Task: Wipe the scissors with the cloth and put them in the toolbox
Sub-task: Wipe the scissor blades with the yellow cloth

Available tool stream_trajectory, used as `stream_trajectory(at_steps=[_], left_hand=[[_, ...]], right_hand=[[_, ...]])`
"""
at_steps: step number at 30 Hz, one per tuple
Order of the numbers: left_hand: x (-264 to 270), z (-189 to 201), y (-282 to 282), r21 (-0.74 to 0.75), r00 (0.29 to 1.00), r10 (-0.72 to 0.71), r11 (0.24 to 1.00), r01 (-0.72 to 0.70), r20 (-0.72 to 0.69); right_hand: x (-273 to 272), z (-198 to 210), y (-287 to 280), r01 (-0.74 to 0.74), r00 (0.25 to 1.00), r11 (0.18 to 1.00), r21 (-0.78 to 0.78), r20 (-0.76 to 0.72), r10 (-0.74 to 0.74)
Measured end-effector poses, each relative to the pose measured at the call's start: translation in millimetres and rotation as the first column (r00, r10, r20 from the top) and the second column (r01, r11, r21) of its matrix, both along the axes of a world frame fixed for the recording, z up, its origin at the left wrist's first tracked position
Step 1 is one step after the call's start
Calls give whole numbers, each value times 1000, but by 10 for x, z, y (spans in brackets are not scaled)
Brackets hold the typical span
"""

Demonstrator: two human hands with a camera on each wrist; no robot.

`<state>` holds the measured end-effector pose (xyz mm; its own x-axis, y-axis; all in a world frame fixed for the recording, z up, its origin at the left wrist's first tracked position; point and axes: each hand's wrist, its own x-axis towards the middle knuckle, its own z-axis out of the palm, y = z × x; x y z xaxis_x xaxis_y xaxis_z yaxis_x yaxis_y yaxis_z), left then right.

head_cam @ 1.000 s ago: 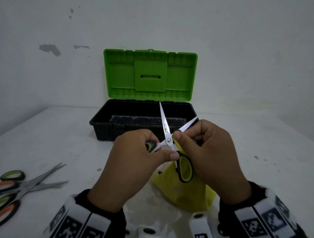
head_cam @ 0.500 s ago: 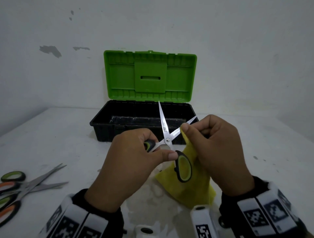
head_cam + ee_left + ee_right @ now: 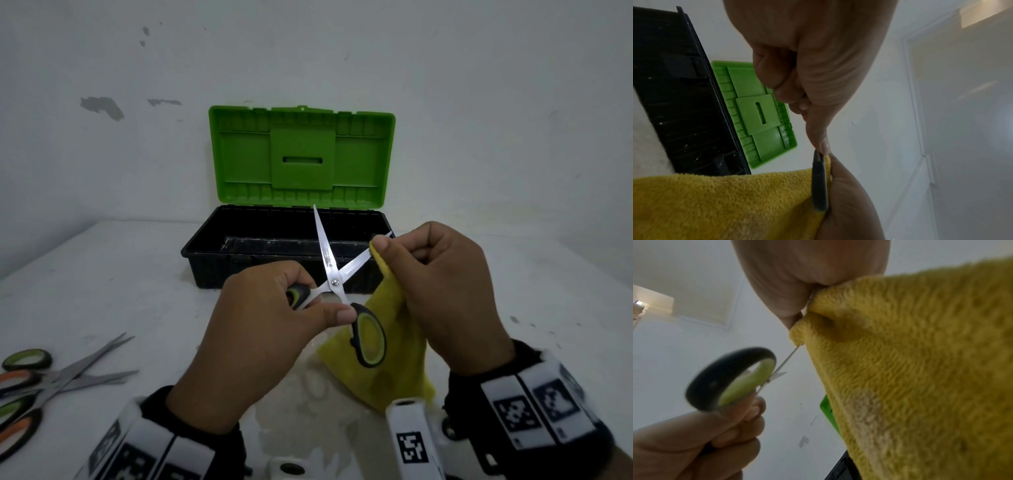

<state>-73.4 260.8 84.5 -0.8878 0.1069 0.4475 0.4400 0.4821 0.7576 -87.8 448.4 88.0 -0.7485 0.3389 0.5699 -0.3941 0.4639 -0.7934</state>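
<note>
The left hand (image 3: 260,342) gripped the green-and-black scissors (image 3: 334,281) by their handles, fingers curled round the loop at nine o'clock of the pivot and the thumb tip pressed where the other loop meets the blades. The scissors stood open in a V above the table (image 3: 113,301), in front of the toolbox. One blade ran up toward twelve o'clock, its tip crossing the far rim of the box; the other slanted toward two o'clock. That second blade was the one that mattered: the right hand (image 3: 442,291) pinched the yellow cloth (image 3: 383,346) round its outer end, with only the very tip showing past the fingers. The rest of the cloth hung down toward six o'clock behind the free handle loop.

So the wipe, as I judged it, would run along that blade's long axis, from the pivot out toward two o'clock, and the right hand sat near the end of that line.

The black toolbox (image 3: 219,263) lay at twelve o'clock from both hands, near, its green lid (image 3: 301,156) upright. The left hand, holding the scissors, looked better placed to lay them in. More scissors (image 3: 65,380) lay at eight o'clock, well apart.
</note>
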Motion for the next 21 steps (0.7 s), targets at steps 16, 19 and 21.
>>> stream_trajectory(at_steps=[16,19,21], left_hand=[[27,12,16,-10,999,25,1000,-25,-25],[25,15,24,-22,999,21,1000,-21,-36],[25,20,28,-18,999,17,1000,-18,-35]], right_hand=[[151,-66,-131,-77,997,993,84,22,75],[82,-51,-62,-29,1000,1000,10,-3,29],[68,-50,-50,-18,1000,1000,-6,-13,18]])
